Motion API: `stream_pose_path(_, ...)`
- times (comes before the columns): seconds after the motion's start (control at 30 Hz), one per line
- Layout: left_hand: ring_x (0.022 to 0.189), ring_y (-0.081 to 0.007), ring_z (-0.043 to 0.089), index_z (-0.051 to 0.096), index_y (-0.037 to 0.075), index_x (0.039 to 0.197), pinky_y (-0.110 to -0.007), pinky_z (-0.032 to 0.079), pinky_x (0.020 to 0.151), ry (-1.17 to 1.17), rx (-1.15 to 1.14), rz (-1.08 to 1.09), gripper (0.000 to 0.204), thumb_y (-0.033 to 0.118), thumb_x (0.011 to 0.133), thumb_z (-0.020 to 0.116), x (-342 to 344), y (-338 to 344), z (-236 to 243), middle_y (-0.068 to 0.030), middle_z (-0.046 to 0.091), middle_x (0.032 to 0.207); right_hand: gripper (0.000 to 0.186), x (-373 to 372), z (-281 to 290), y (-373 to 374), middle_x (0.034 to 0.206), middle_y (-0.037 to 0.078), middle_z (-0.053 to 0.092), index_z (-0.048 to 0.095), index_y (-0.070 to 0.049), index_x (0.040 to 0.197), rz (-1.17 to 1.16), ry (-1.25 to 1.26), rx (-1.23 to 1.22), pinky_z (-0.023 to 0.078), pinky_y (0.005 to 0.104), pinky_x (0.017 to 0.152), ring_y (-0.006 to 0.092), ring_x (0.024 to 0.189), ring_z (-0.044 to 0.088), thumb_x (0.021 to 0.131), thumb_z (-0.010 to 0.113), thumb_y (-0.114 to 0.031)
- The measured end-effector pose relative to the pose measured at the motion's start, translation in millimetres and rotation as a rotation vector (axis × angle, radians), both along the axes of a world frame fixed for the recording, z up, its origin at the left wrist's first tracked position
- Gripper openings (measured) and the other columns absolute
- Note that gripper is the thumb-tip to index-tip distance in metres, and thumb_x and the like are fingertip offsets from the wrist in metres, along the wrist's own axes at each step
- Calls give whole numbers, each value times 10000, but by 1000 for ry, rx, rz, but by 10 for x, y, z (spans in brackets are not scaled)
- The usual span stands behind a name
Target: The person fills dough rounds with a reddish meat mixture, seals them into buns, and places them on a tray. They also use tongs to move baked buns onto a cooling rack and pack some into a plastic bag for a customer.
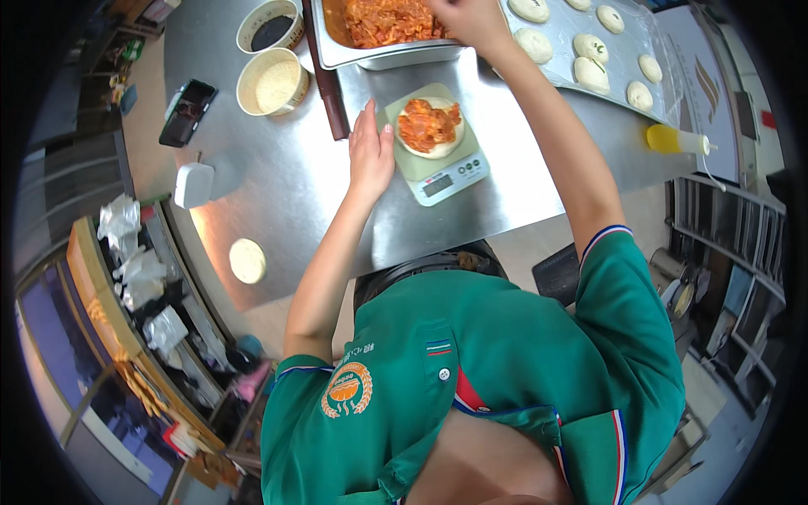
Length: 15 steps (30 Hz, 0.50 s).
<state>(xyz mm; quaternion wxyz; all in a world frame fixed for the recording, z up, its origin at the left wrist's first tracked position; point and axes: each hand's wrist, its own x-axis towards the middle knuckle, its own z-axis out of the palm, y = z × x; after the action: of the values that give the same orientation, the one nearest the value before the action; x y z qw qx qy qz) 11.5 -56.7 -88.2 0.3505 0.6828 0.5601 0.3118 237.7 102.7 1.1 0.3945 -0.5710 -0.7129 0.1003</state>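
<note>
A pale kitchen scale (440, 184) carries a flattened round of white dough (439, 151) heaped with reddish-orange filling (427, 126). Along the scale's left side rests my left hand (370, 156), fingers stretched out and nothing in them. My right hand (473, 21) reaches over the right end of a metal pan (396, 57) filled with the same chopped filling (391, 23). Its fingers look curled, but the picture's top edge cuts them off, so what they hold is hidden.
Left of the pan lie a dark rolling pin (337, 109), a bowl of pale crumbs (273, 84), a bowl of dark contents (269, 29) and a phone (188, 112). A dough round (247, 261) sits near the front-left edge. At right are a tray (623, 94) of buns and a yellow squeeze bottle (673, 140).
</note>
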Motion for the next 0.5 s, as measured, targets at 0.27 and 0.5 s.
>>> stream_pose_path(0.27, 1430, -416, 269, 206, -57, 1498, -430, 230, 1183, 48, 84, 186, 599, 43, 948, 421, 326, -385, -215, -279, 241, 1547, 217, 826, 226, -542, 792, 95, 687, 680, 35, 990, 189, 465, -50, 513, 285, 627, 143, 662, 638, 953, 620, -170)
stream_pose_path(0.5, 1255, -408, 462, 484, -14, 1242, -512, 289, 1134, 132, 147, 343, 345, 50, 905, 523, -78, -735, -306, -251, 441, 1400, 257, 1620, 352, -1500, 1024, 214, 692, 593, 66, 1168, 232, 1011, -157, 577, 368, 799, 274, 897, 707, 1011, 482, -105)
